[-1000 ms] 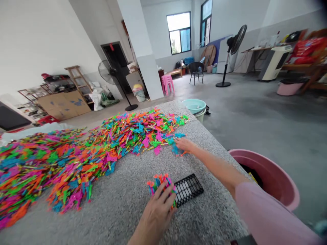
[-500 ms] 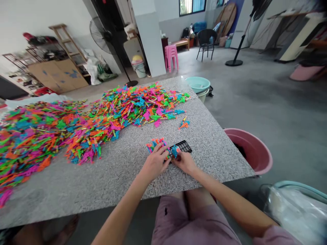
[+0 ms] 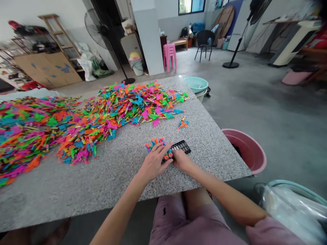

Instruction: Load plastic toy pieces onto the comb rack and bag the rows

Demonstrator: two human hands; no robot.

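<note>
A black grid tray (image 3: 182,146) lies near the front of the granite-look table, its right-hand cells bare. Small plastic toys (image 3: 155,141) in blue, pink and orange stand packed at its left side. My left hand (image 3: 154,161) curves over these toys, fingers across the top and thumb low in front, with round orange tips (image 3: 167,156) between them. Close beside it my right hand (image 3: 183,160) is closed at the tray's front edge; its fingertips, and whatever they hold, are hidden. Farther back lie a loose orange toy (image 3: 182,125) and a blue one next to it.
A big heap of similar toys (image 3: 127,105) spreads over the table's left and back. Beyond the right edge stands a pink tub (image 3: 257,153), with a clear plastic bag (image 3: 286,204) nearer. A light-blue basin (image 3: 196,83) sits past the far corner.
The blue toy with an orange tip in my right hand has gone left against the packed toys. My left fingers have reached rightward over them. The view has shifted slightly.
</note>
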